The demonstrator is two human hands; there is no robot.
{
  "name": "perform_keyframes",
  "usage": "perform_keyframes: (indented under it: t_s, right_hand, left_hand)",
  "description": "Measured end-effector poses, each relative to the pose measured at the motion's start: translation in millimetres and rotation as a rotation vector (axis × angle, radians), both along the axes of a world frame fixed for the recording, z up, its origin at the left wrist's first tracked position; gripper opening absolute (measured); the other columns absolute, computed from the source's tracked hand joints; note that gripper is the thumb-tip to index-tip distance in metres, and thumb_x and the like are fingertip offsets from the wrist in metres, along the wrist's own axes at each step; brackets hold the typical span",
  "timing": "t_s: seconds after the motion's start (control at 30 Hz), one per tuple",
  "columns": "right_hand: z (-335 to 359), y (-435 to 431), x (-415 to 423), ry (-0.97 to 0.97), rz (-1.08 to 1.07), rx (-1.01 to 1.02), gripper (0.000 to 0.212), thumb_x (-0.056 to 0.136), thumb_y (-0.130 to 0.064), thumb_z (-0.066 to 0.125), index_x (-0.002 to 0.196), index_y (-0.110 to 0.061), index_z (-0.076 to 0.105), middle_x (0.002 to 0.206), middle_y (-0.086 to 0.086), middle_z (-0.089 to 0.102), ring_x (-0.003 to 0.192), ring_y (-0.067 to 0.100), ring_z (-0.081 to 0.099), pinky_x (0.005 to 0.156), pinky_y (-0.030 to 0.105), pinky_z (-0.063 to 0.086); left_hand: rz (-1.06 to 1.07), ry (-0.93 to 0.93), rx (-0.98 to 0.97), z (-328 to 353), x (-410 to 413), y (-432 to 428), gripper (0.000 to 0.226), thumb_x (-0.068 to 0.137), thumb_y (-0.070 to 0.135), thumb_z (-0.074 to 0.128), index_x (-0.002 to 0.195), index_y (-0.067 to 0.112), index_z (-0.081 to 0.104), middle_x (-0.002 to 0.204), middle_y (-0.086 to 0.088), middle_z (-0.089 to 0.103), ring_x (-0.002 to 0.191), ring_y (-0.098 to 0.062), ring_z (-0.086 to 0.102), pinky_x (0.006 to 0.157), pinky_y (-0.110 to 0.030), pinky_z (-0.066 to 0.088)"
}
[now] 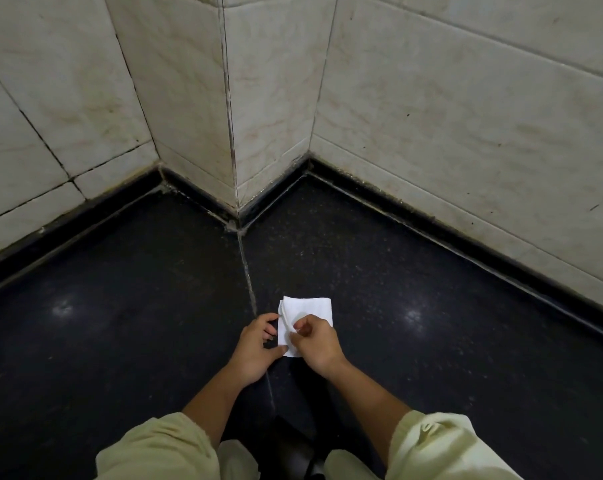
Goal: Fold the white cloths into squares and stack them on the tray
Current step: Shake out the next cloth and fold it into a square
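One small white cloth (310, 308) lies folded on the dark counter (137, 323), near the middle of the view. My right hand (315, 344) pinches a raised flap of it between thumb and fingertips. My left hand (256, 346) sits at the cloth's left edge, thumb tip touching the near corner and fingers curled at the side edge. The near right part of the cloth is hidden under my right hand. No tray is in view.
Pale marble-tiled walls (431, 116) rise behind the counter, with a jutting corner (230, 133) in the middle. A seam (248, 271) runs down the counter toward me. My light sleeves (154, 448) fill the bottom of the view.
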State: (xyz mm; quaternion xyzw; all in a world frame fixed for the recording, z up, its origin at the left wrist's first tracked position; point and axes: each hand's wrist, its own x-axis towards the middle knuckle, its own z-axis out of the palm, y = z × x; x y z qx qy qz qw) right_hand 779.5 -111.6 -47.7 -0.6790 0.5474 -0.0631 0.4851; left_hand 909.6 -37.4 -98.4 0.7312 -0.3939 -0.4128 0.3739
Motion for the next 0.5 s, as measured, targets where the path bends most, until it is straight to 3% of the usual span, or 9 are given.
perform_keyframes:
  t_s: [0.13,0.27,0.4,0.5]
  right_hand:
    - [-3.9,0.1,1.4,-0.003,0.001,0.018,0.013,0.089,-0.020,0.061,0.101,-0.016,0.063,0.093,-0.003,0.066,0.091,0.013,0.061,0.079,0.021,0.047]
    - [-0.9,-1.5,-1.0,-0.038,0.019,0.067,0.019,0.089,-0.021,0.061,0.103,-0.012,0.070,0.100,0.000,0.069,0.098,0.015,0.064,0.090,0.028,0.051]
    - [5.7,-18.3,-10.7,-0.047,-0.028,0.081,0.009,0.089,-0.017,0.061,0.088,-0.019,0.070,0.096,0.000,0.069,0.093,0.019,0.066,0.082,0.030,0.053]
    - [12.0,-37.1,-23.4,-0.055,-0.121,0.072,0.016,0.089,-0.013,0.057,0.078,-0.018,0.067,0.085,0.002,0.068,0.080,0.018,0.066,0.077,0.034,0.054]
  left_hand:
    - [0.009,0.012,0.012,1.0,1.7,-1.4,0.058,0.077,0.011,0.077,0.127,0.021,0.051,0.095,0.004,0.053,0.090,-0.010,0.049,0.079,-0.012,0.039]
    - [0.013,0.043,0.059,8.0,2.5,-2.4,0.053,0.080,0.007,0.071,0.128,0.020,0.050,0.095,0.004,0.054,0.094,-0.015,0.051,0.087,-0.023,0.045]
    - [0.005,0.204,0.199,27.7,13.2,-9.2,0.043,0.084,0.001,0.060,0.123,0.019,0.053,0.107,-0.005,0.063,0.101,-0.018,0.060,0.085,-0.022,0.047]
    - [0.161,0.249,0.253,39.2,18.3,-16.1,0.024,0.088,0.000,0.054,0.104,0.015,0.062,0.101,-0.009,0.068,0.088,-0.016,0.065,0.074,-0.023,0.051]
